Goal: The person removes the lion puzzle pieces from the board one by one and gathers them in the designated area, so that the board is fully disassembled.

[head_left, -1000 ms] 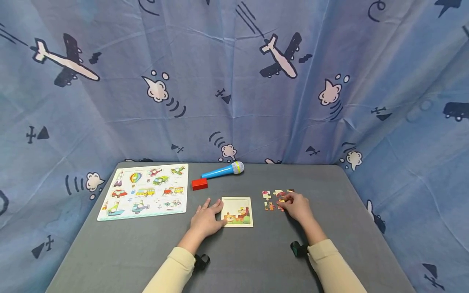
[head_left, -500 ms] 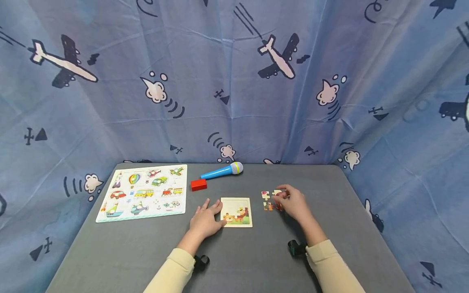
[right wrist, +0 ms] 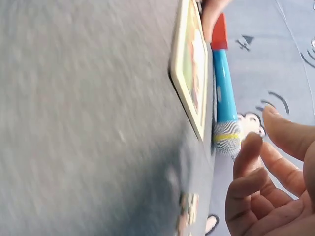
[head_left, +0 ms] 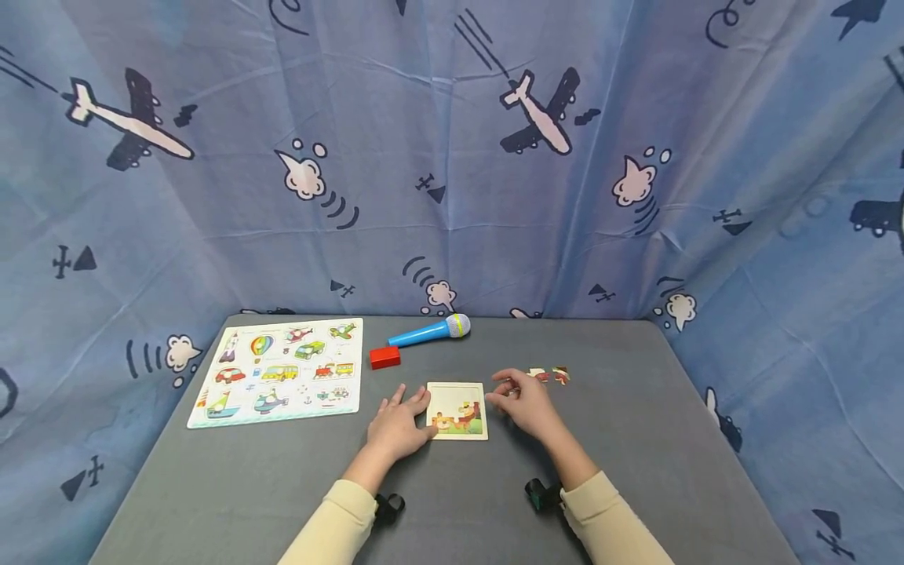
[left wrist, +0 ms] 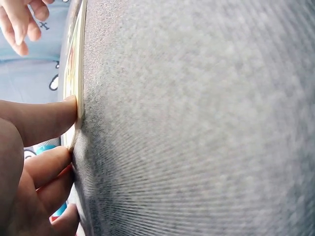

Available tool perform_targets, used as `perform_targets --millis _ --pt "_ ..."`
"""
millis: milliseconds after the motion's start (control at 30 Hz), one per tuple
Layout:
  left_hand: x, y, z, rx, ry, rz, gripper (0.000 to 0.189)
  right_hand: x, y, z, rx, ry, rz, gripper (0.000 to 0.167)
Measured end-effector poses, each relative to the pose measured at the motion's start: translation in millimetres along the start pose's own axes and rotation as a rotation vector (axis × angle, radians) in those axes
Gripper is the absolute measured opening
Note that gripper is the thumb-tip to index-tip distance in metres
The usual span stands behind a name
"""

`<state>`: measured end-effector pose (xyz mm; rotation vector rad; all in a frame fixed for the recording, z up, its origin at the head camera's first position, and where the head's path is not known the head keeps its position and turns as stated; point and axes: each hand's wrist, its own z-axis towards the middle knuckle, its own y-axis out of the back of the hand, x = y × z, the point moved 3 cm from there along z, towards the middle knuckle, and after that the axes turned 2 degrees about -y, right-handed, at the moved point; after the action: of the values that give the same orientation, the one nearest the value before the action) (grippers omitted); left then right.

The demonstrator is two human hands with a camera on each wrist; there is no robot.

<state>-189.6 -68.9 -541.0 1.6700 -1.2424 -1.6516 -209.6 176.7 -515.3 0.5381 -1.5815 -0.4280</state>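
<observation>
The left hand [head_left: 397, 425] rests against the left side of a small square wooden puzzle tray [head_left: 455, 398], fingers spread. In the left wrist view its thumb [left wrist: 51, 117] presses the tray's edge, with the forefinger at a corner. Picture pieces [head_left: 459, 421] showing an animal scene lie along the tray's lower part. Just right of the tray hovers the right hand [head_left: 526, 404], fingers bent loosely. In the right wrist view, thumb [right wrist: 290, 130] and fingers stand apart with nothing seen between them. Loose jigsaw pieces [head_left: 539, 375] lie beyond that hand, which covers others.
A white board [head_left: 278, 373] with vehicle pictures lies at the left of the grey table [head_left: 452, 502]. Behind the tray are a red block [head_left: 384, 357] and a blue toy microphone [head_left: 427, 331]. A patterned blue curtain [head_left: 452, 157] surrounds the table's back and sides.
The right hand has moved left from the loose pieces toward the tray, uncovering the far right pieces and covering those nearer the tray. The left hand keeps its place at the tray.
</observation>
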Motion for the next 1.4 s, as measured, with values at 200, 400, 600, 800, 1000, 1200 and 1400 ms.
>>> perform_targets --millis 200,400,600,800,1000,1200,1400 --pt "-0.8 0.8 0.5 -0.001 0.000 0.020 0.069 6 -20 1.2 0.050 0.000 -0.072 0.035" --pt "-0.8 1.0 0.5 0.006 0.004 0.019 0.069 11 -36 2.8 0.101 0.004 -0.169 0.035" --pt "-0.6 1.0 0.5 0.002 -0.002 0.024 0.070 13 -46 3.4 0.104 0.037 -0.300 0.034" --pt "-1.7 2.0 -1.1 -0.013 -0.017 0.007 0.068 15 -47 4.3 0.075 0.033 -0.323 0.034" --pt "-2.7 2.9 -1.8 -0.014 -0.024 0.008 0.068 16 -49 4.4 0.086 0.017 -0.316 0.033" --pt "-2.0 2.1 -1.2 -0.011 -0.020 0.012 0.069 15 -50 3.1 0.083 0.027 -0.317 0.034" --pt "-1.6 0.8 -1.5 -0.007 -0.019 0.007 0.069 12 -36 0.3 0.046 0.118 -0.107 0.026"
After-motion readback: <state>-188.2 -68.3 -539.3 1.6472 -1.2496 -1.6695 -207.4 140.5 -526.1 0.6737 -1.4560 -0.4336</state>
